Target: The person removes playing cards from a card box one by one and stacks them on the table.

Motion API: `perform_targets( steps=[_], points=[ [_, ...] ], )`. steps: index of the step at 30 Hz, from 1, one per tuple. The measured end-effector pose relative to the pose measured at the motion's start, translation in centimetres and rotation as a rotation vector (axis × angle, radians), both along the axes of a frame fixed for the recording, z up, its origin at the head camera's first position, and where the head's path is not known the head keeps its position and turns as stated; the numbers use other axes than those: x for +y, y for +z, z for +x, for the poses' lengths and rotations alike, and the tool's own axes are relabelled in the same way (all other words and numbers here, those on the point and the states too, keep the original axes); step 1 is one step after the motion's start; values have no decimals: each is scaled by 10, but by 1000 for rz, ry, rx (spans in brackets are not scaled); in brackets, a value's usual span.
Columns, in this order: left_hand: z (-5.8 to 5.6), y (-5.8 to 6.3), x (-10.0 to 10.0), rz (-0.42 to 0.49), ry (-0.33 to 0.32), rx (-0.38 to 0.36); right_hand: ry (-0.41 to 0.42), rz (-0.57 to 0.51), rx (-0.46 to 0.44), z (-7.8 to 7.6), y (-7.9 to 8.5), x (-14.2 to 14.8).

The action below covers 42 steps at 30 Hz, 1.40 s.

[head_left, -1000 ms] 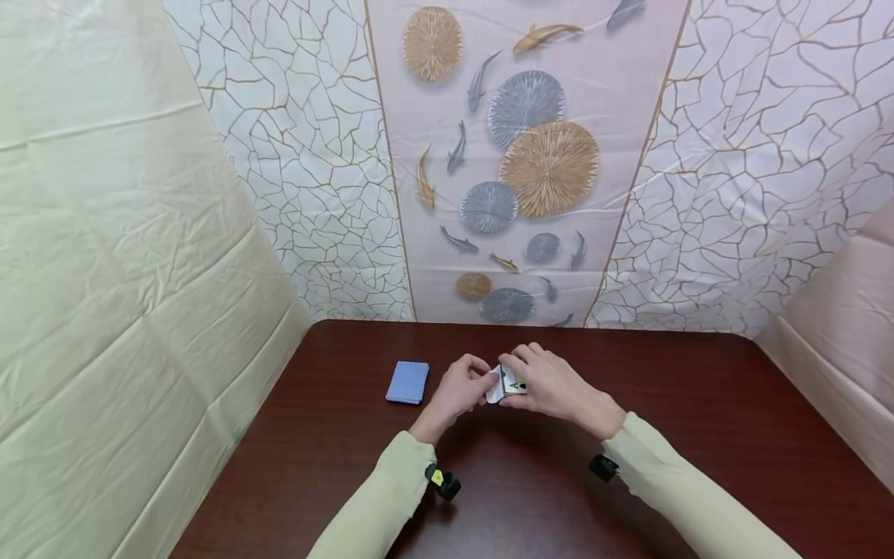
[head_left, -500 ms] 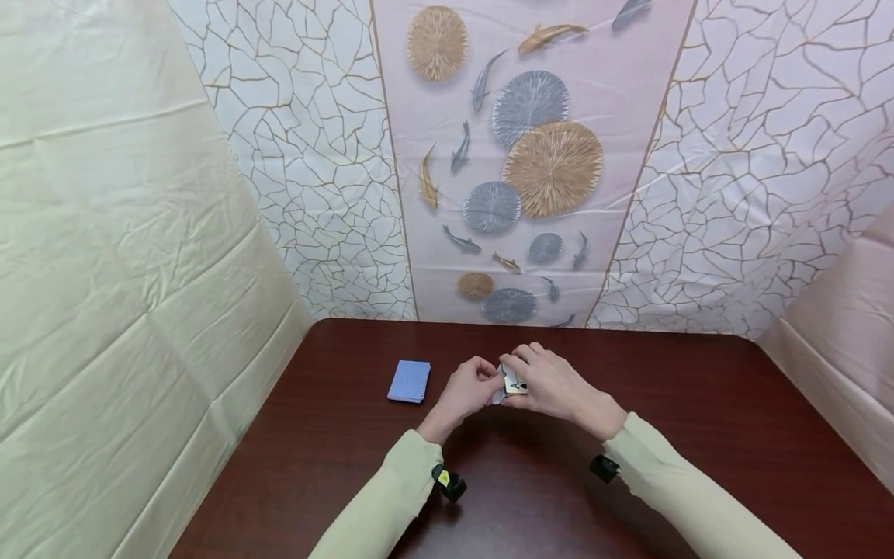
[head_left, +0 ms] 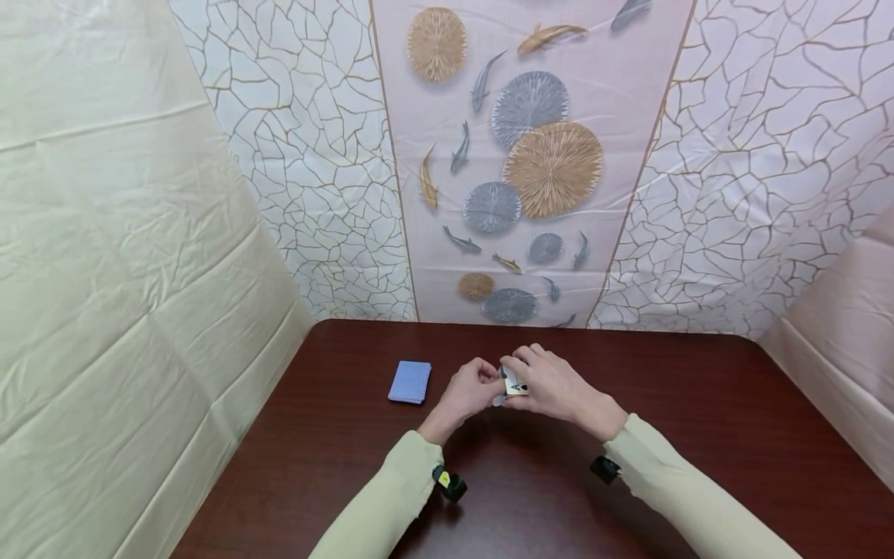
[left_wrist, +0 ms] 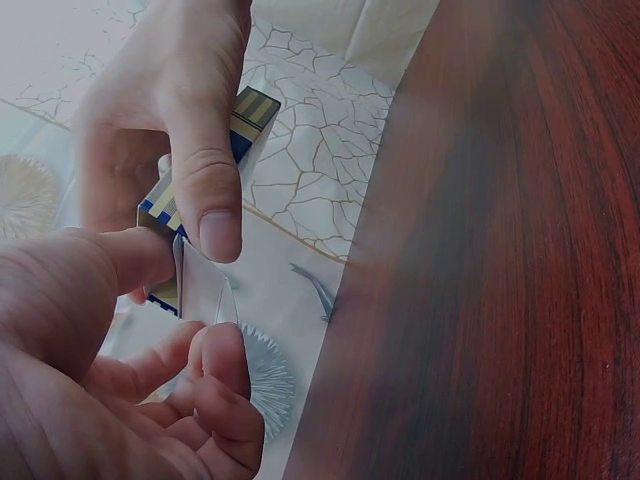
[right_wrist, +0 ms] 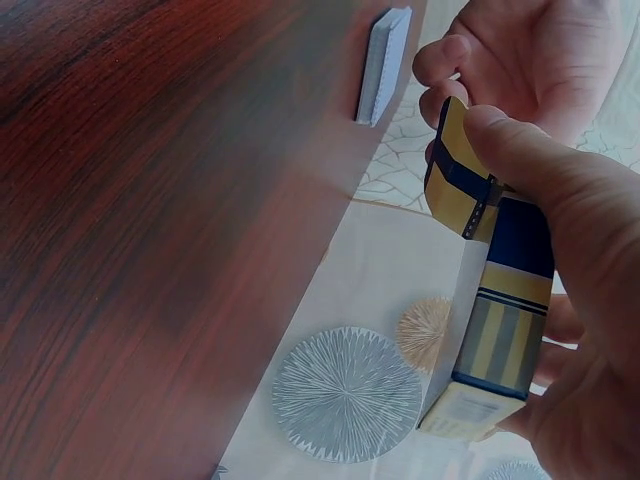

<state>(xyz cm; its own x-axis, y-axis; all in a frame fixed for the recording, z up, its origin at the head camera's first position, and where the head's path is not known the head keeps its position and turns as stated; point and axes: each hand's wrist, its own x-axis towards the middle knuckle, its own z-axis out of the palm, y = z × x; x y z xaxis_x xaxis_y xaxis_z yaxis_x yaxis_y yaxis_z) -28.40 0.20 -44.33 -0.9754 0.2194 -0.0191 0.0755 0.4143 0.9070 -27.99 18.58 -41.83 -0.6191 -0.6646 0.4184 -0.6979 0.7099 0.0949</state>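
Observation:
A small playing-card box (head_left: 515,386), with an "A" showing on its face, is held up near the middle of the table. My right hand (head_left: 555,388) grips it from the right, palm over it. In the right wrist view the box (right_wrist: 508,320) has blue, gold and grey stripes, and its end flap (right_wrist: 455,165) stands out from the body. My left hand (head_left: 464,392) pinches that flap; in the left wrist view its thumb is at the box's open end, fingers curled under the white inner flap (left_wrist: 203,285). A squared blue-backed deck of cards (head_left: 410,382) lies to the left.
The dark red-brown wooden table (head_left: 335,481) ends at a rounded far edge. Behind it hangs a patterned cloth (head_left: 531,233) with fish and round leaves. A cream cloth (head_left: 140,310) borders the left side. Each sleeve carries a black wrist camera (head_left: 454,487).
My left hand has moved slightly right, closer against the box's flap end, and less of the flap shows. The right hand and the deck stay nearly still.

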Motion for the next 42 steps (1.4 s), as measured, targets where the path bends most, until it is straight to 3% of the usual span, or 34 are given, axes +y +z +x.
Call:
perform_targets(
  steps=[20, 32, 42],
  points=[
    [-1, -2, -1, 96, -15, -53, -18, -8, -25, 2, 0, 1],
    [0, 0, -5, 172, -41, -138, -15, -8, -29, 2, 1, 0],
    [-1, 2, -12, 180, -40, -168, -27, -6, -36, 3, 1, 2]
  ],
)
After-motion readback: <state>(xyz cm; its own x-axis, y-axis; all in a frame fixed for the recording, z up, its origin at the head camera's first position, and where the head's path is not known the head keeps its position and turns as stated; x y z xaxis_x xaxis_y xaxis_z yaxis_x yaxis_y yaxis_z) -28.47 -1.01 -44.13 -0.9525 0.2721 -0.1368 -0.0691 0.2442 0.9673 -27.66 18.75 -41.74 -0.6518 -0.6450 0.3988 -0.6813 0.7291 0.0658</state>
